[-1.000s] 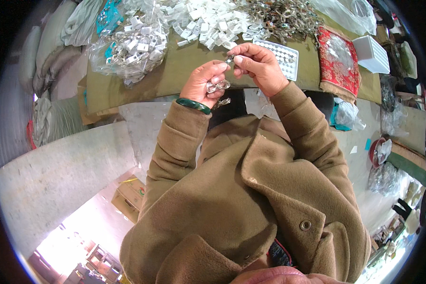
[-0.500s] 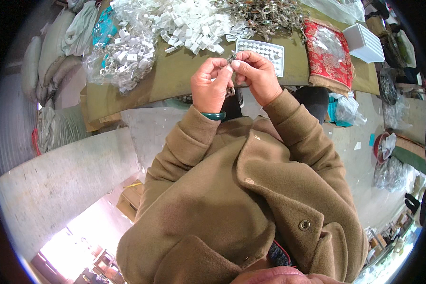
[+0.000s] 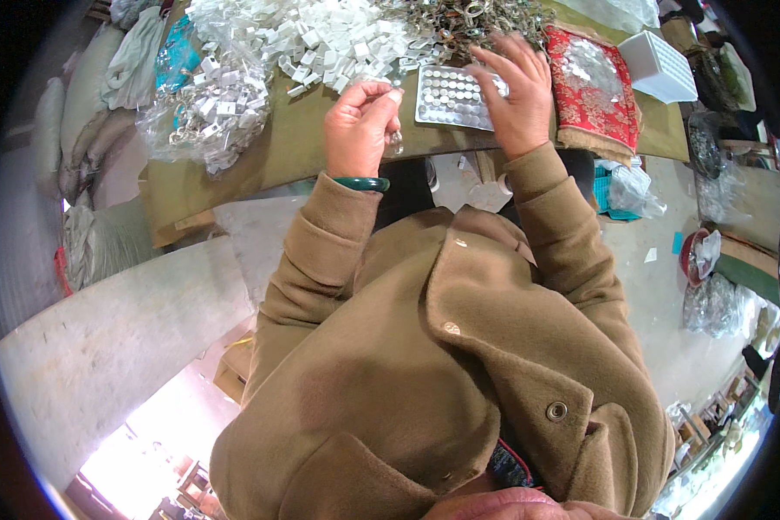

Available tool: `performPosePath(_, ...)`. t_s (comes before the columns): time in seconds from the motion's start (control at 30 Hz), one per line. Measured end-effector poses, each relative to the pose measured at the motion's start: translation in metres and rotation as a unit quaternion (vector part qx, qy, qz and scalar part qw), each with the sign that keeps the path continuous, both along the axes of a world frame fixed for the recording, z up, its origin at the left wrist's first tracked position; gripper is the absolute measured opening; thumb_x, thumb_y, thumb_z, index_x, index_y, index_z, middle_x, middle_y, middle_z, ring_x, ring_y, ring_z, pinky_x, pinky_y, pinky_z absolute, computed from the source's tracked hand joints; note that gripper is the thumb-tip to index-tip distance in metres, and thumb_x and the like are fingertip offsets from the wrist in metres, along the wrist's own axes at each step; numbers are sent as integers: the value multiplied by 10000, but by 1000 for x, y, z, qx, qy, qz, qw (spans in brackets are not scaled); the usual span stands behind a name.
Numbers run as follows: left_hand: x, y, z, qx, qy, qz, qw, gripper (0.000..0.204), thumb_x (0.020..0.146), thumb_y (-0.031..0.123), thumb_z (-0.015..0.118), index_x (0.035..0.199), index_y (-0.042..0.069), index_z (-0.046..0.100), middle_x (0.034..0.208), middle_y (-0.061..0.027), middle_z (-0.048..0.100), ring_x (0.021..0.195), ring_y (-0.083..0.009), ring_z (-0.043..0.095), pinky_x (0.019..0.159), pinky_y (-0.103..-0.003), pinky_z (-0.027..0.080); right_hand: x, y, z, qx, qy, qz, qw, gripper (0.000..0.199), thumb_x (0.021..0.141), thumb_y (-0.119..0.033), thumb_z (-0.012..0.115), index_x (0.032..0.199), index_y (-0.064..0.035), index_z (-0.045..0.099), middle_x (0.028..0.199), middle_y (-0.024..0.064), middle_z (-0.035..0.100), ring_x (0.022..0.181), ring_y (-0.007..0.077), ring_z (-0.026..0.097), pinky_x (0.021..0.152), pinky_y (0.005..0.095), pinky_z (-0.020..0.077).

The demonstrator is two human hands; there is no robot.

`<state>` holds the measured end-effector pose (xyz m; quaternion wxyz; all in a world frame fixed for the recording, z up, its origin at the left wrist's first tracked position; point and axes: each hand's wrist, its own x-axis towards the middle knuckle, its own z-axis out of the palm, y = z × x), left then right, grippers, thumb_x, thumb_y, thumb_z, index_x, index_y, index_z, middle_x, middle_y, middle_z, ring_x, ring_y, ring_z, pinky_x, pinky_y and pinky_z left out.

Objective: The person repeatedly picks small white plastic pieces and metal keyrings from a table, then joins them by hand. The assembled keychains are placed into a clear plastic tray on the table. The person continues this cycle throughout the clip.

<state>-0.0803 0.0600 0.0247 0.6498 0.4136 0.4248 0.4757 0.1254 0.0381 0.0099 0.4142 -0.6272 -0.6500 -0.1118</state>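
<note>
Left hand (image 3: 358, 130) — left of tray (image 3: 419, 104) — grips shiny piece (image 3: 396, 145), long axis toward coat (image 3: 381, 347); right hand (image 3: 522, 102), at tray's right, spreads loosely.

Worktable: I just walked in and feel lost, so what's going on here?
A person in a brown coat has small shiny pieces in the left hand. The right hand, blurred and open, is by a white tray, near a pile of tangled metallic pieces. White pieces lie heaped to the tray's left.
</note>
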Motion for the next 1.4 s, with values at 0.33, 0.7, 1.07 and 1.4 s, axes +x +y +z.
performPosePath(0.33,36,-12,-6,-84,-51,-47,994,41,888,106,632,919,84,616,654,32,566,471,1,419,391,-139,291,-3,-12,-3,-127,549,134,815,139,932,-114,603,974,-16,692,672,-56,550,531,3,435,445,180,332)
performPosePath(0.7,67,-9,-6,-30,-23,-11,999,100,890,114,636,970,56,618,661,35,558,496,-7,425,414,-155,293,68,-27,13,-67,473,16,879,227,904,-201,653,804,0,684,642,-65,558,589,30,418,514,223,356)
performPosePath(1.07,87,-22,-15,-74,-30,-96,992,56,879,87,630,918,51,610,634,20,549,453,-18,397,393,-164,285,149,-73,-28,-109,404,38,907,369,875,53,459,1215,-36,571,1141,125,665,895,198,703,787,278,532)
performPosePath(1.4,88,-27,-15,-104,-36,-113,987,83,861,92,660,916,55,610,639,12,563,474,-16,418,398,-163,282,155,-65,-31,-147,353,-27,924,262,855,-67,607,1115,-51,638,985,83,684,848,184,686,754,276,522)
